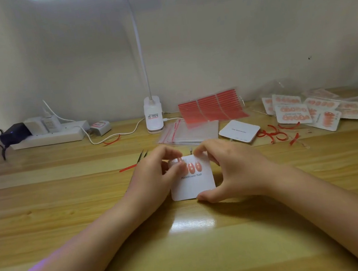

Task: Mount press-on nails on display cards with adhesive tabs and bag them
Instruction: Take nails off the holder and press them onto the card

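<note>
Leftmost nails [180, 160] behind left fingers [173, 170]

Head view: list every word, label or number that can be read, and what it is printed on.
"Handmade Nail": on the white square display card held between both hands.
Spare white card by the clear bags: one printed line, upside down, too blurred to read.
White clip lamp base: sticker, too small to read.
Small grey box by the power strip: red label, unreadable.
Finished bagged cards at right: print too blurred.
</note>
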